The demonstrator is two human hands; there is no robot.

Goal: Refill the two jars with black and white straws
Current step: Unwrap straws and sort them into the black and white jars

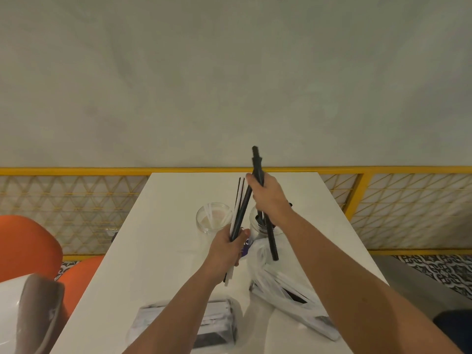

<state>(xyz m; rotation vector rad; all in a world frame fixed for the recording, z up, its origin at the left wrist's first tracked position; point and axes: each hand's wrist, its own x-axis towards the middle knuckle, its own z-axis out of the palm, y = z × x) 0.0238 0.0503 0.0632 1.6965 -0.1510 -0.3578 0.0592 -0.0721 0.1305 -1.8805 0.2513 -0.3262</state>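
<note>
Two clear jars stand mid-table. The left jar [213, 221] holds a few white straws. The right jar [258, 227] holds black straws and is partly hidden behind my right hand. My left hand [226, 247] is shut on a mixed bundle of black and white straws [238, 213], tilted up to the right. My right hand [270, 198] grips a bunch of black straws [258, 164] upright above the right jar; their lower ends reach down past the jar's front.
The white table [158, 251] runs to a yellow mesh railing [76, 200]. Two clear plastic bags of straws lie near me, one at the front [184, 325] and one to the right [286, 290]. Orange chairs [28, 244] stand on the left.
</note>
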